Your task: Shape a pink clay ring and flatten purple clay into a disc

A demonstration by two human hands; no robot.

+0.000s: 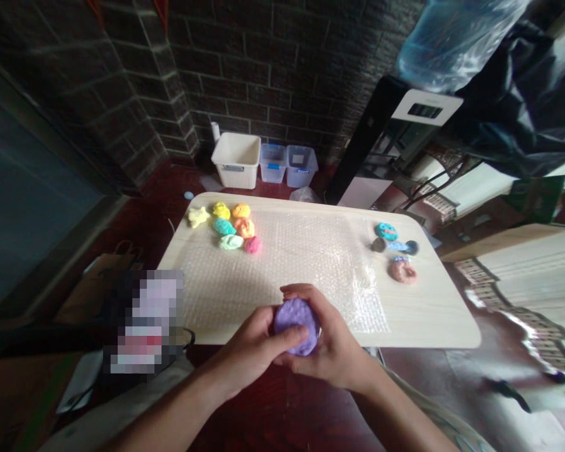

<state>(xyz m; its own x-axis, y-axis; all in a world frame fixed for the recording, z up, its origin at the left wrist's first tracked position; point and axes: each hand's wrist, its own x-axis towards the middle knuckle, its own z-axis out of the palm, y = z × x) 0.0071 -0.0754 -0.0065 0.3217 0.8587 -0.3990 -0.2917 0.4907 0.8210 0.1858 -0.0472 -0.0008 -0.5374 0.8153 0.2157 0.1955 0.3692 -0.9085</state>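
A flattened round piece of purple modelling clay (295,320) is held between both hands, just over the table's near edge. My left hand (260,336) is closed on its left side, with the thumb laid across its face. From the right, my right hand (327,339) wraps round the clay, fingers curled over its top edge and the thumb along the bottom. Part of the clay's rim and its underside are hidden by the hands. Beyond it, a sheet of bubble wrap (306,251) covers the middle of the pale table (433,314).
Several colourful clay lumps (243,227) lie at the table's far left. On the right are a teal clay disc (387,231), a dumbbell-shaped piece (396,246) and a pink clay ring (403,271). A white bin (236,160) and a water dispenser (371,138) stand behind.
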